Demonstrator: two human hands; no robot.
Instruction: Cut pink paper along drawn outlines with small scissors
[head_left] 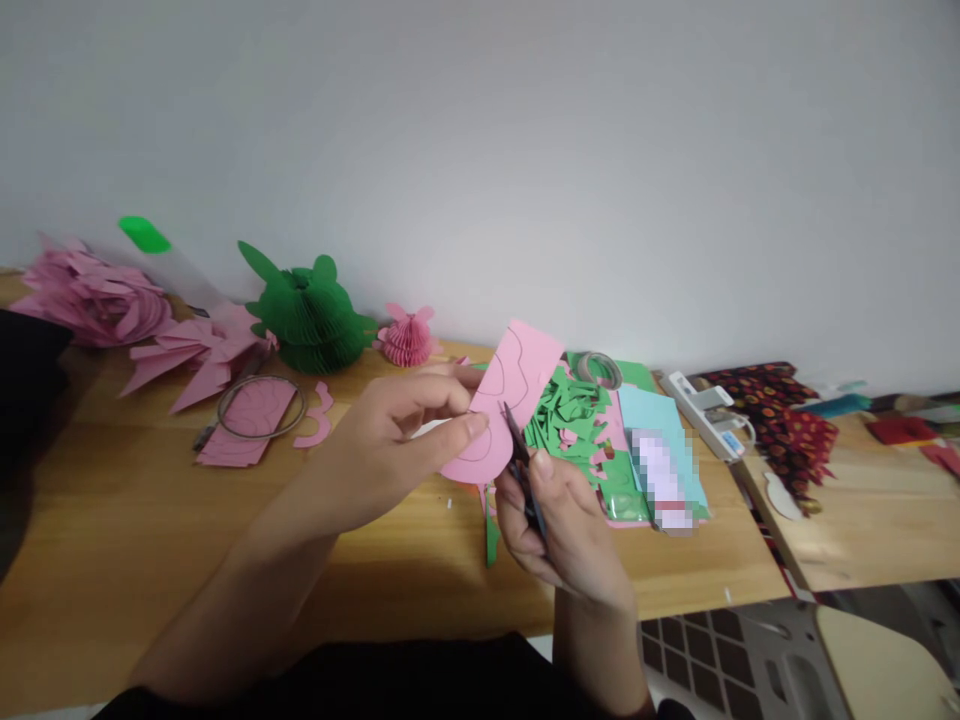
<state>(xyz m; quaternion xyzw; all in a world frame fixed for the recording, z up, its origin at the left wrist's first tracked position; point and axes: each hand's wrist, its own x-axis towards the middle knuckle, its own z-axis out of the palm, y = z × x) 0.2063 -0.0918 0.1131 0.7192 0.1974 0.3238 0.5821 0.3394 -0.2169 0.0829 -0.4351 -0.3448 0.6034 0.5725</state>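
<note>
My left hand (409, 440) pinches a sheet of pink paper (517, 365) between thumb and fingers, holding it above the table. Dark curved outlines are drawn on the paper, and its lower end is rounded. In my right hand (562, 515) is a pair of dark scissors (517, 450). Their blades point up and left and touch the paper's right edge near its middle. How far the blades are parted is hard to make out. Behind the scissors lies a heap of green paper scraps (559, 410) with a few pink bits among them.
Along the wall stand a green honeycomb paper figure (311, 315), a small pink one (407, 335) and folded pink paper (199, 350). A metal ring (262, 434) lies on pink sheets at left. To the right are tape (600, 370), light blue paper (656, 410) and a power strip (705, 415).
</note>
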